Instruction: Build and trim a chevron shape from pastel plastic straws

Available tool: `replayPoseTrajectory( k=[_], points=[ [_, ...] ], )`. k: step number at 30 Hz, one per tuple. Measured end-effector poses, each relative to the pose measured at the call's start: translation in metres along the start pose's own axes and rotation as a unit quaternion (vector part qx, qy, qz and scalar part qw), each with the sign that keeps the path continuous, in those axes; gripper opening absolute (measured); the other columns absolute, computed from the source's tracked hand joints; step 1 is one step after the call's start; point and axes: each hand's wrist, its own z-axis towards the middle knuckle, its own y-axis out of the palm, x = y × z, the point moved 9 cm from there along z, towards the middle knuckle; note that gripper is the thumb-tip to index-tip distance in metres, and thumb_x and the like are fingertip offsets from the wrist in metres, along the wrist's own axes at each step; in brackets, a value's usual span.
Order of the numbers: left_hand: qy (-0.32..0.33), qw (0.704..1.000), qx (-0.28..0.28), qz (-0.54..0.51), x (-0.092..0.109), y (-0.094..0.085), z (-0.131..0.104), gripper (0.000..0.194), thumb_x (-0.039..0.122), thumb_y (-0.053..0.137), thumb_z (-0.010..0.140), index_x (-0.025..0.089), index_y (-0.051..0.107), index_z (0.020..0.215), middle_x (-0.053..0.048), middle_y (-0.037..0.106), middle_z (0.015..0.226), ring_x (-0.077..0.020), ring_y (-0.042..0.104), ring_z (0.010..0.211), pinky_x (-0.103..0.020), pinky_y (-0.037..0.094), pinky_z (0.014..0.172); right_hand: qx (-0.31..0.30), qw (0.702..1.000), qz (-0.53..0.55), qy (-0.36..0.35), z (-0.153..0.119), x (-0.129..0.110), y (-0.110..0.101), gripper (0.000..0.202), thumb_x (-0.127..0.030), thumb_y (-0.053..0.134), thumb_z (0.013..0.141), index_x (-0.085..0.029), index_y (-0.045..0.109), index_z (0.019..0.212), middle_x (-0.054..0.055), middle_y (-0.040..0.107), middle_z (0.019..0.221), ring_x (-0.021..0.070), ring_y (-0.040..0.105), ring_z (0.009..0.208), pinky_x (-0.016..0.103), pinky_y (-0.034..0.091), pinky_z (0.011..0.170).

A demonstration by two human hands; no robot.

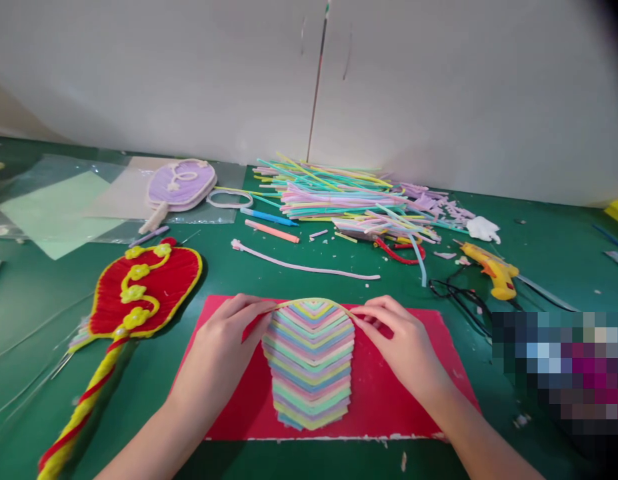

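Note:
A yellow pipe cleaner (313,299) is bent in an arch along the top edge of a panel of pastel strips (311,367) laid in V-shaped rows. My left hand (223,340) pinches its left end, and my right hand (401,337) pinches the other end. The striped panel lies on a red board (389,413) on the green table. To the left rests a red fan with yellow flowers (149,290) and a twisted yellow and red handle.
Behind the board are a pale pipe cleaner (309,268), an orange marker (272,231), a blue pen (269,217) and a pipe cleaner pile (339,200). A purple fan (181,183) lies back left, a yellow glue gun (491,270) right, with black cable (459,293).

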Motion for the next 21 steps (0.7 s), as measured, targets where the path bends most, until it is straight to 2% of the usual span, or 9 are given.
replayPoseTrajectory(
  k=[5, 11, 21],
  points=[
    [-0.021, 0.999, 0.030, 0.012, -0.006, -0.002, -0.008, 0.025, 0.039, 0.047, 0.088, 0.027, 0.069, 0.096, -0.004, 0.062, 0.103, -0.0197, 0.061, 0.089, -0.028, 0.053, 0.074, 0.007, 1.000, 0.004, 0.007, -0.004, -0.001, -0.001, 0.021, -0.034, 0.050, 0.089, -0.025, 0.068, 0.096, 0.007, 0.061, 0.090, 0.0176, 0.063, 0.078, 0.027, 0.055, 0.066],
    [-0.042, 0.998, 0.046, 0.012, -0.009, -0.001, -0.012, 0.027, 0.042, 0.050, 0.086, 0.026, 0.070, 0.093, -0.005, 0.061, 0.094, -0.0182, 0.060, 0.080, -0.026, 0.052, 0.067, 0.019, 1.000, 0.002, -0.004, -0.008, -0.002, 0.001, 0.020, -0.031, 0.052, 0.089, -0.024, 0.069, 0.094, 0.006, 0.061, 0.089, 0.0179, 0.063, 0.079, 0.027, 0.055, 0.067],
    [-0.058, 0.997, 0.031, -0.026, -0.010, 0.002, -0.010, 0.021, 0.037, 0.052, 0.086, 0.025, 0.069, 0.086, 0.000, 0.060, 0.083, -0.0118, 0.058, 0.065, -0.018, 0.047, 0.056, 0.003, 1.000, 0.006, 0.016, -0.009, -0.004, 0.004, 0.019, -0.031, 0.053, 0.087, -0.022, 0.069, 0.093, 0.005, 0.065, 0.083, 0.0152, 0.063, 0.068, 0.022, 0.052, 0.057]
  ],
)
